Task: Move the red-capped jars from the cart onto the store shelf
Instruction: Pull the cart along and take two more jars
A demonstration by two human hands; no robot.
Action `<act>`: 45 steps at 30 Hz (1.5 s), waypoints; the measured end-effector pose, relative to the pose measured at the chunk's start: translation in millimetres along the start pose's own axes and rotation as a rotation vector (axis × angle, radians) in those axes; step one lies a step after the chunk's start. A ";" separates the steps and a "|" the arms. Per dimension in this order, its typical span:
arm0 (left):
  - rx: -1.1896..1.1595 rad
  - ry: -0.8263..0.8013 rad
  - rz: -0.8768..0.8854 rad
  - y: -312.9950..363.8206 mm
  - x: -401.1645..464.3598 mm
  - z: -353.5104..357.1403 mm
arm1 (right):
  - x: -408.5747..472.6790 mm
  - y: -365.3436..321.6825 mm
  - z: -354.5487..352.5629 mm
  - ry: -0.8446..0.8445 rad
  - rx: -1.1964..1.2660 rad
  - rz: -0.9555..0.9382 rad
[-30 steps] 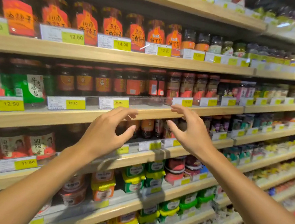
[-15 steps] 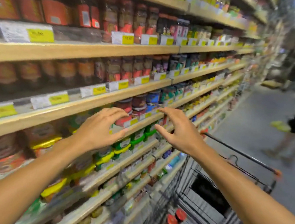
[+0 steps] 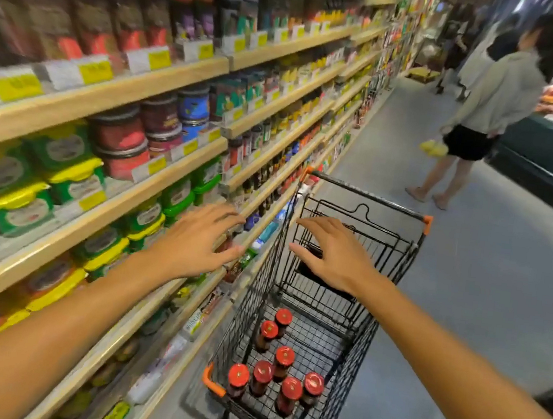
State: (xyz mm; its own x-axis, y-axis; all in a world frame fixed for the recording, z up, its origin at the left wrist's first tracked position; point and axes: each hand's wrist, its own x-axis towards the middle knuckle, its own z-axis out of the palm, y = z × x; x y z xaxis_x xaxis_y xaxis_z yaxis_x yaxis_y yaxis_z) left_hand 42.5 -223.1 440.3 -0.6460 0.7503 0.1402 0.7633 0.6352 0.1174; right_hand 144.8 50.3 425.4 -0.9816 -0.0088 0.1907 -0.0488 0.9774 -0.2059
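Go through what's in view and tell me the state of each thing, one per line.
Left hand: open, empty, fingers spread, by the shelf edge.
Right hand: open, empty, over the cart.
Jars: seven, upright in the cart, red caps on.
Cart: parked beside the shelves.
Shelves: stocked.

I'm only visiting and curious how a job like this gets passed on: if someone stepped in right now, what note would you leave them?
Left hand: open, fingers spread, holding nothing, out in front of the shelves.
Right hand: open, holding nothing, above the cart.
Jars: seven red-capped jars stand upright in the cart basket, five near the close end, two further in.
Done: neither hand holds a jar; how many are already shelved cannot be told, the shelves are blurred.
Left: reach down, lift the jars out and set them on the shelf until the cart holds none.
Note: another shopper stands further along the aisle.
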 end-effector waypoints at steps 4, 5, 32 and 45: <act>-0.040 -0.085 0.037 19.1 25.4 47.5 | -13.7 39.8 29.5 -0.065 -0.011 0.034; -0.045 -0.098 0.043 23.1 32.3 59.8 | -15.2 50.0 39.0 -0.090 -0.002 0.045; -0.481 -0.644 -0.429 10.9 117.7 407.5 | 32.1 253.6 390.5 -0.788 0.247 0.291; -0.634 -0.601 -0.466 -10.8 99.9 509.6 | 26.1 245.7 554.7 -0.695 0.749 0.591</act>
State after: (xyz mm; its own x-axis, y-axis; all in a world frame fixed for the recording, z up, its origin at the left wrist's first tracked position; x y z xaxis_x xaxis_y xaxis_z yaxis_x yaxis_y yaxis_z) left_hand -30.7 -61.8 -48.0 -0.6409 0.5298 -0.5556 0.1789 0.8069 0.5630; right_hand 4.8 172.9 -152.6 -0.7665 0.0645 -0.6390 0.5783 0.5021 -0.6430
